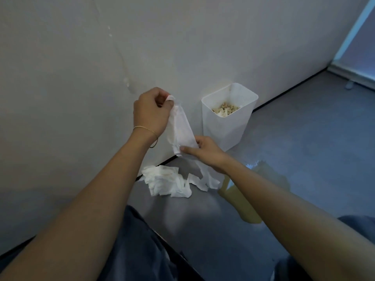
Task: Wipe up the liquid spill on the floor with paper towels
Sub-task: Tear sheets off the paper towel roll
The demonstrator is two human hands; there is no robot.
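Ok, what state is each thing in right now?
left hand: pinches the towel strip at its top end.
right hand: grips the strip lower down.
towel strip: stretched between the hands, tail trailing down.
crumpled towels: lying on floor by the wall.
bin: upright, open, partly filled.
spill: yellowish puddle, unwiped.

Both bare forearms (pixel 91 189) reach forward from the lower corners, the left hand (pixel 151 112) raised, fingers curled and pinching the top of a paper towel (pixel 180 130), the right hand (pixel 205 153) lower, gripping it farther down.
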